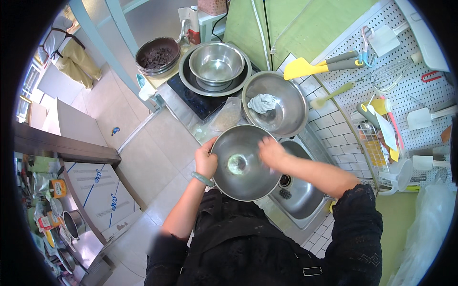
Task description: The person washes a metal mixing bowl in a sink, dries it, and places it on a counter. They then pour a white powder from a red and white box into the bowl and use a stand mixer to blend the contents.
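Observation:
A large stainless steel mixing bowl (247, 186) is tilted in front of my body, its inside facing up at me. My left hand (206, 159), with a green bangle at the wrist, grips the bowl's left rim. Over the right part of the bowl's inside is my right hand (272, 153), blurred, with its fingers curled; whether it holds something is hidden. Just beyond stands a second steel bowl (293, 111) with a crumpled pale cloth (262, 103) in it. A clear plastic bag (229, 114) of pale contents lies beside that bowl.
To the right is a steel sink (306, 203). Stacked steel bowls (217, 62) stand on a black induction cooktop (193, 103), near a bowl of dark chocolate-like pieces (159, 57). Spatulas and a whisk (391, 75) hang on a pegboard (433, 89). Another person (68, 53) stands at far left.

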Motion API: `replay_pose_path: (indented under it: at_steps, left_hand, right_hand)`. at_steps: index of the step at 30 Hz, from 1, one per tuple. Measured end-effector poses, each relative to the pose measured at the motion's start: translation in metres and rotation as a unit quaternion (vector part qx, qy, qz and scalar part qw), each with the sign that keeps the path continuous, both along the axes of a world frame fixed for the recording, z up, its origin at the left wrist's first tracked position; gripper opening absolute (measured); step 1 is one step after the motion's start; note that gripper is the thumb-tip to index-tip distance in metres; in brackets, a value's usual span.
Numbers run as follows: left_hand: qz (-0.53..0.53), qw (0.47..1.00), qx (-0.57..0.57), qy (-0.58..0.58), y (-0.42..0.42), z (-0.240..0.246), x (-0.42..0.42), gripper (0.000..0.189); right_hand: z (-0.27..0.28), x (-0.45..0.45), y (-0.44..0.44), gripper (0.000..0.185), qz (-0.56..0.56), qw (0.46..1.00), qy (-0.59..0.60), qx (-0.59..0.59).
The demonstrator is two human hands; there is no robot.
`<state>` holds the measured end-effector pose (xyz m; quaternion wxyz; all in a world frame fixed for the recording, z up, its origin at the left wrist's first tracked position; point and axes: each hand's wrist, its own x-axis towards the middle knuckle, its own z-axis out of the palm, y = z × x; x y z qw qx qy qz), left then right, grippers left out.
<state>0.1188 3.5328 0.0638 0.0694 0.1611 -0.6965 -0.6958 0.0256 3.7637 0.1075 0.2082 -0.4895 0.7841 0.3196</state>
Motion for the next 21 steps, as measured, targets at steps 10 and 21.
replay_pose_path:
  at_steps: [10, 21]
  left_hand:
    - [-0.029, 0.998, 0.044, 0.029, 0.021, 0.002, -0.019, 0.061]
    - [0.052, 0.998, 0.042, -0.004, 0.047, -0.011, 0.003, 0.065]
  right_hand:
    - [0.018, -0.068, -0.011, 0.024, 0.095, 0.904, -0.013, -0.416]
    - [-0.01, 0.05, 0.018, 0.037, -0.228, 0.905, -0.245, -0.261]
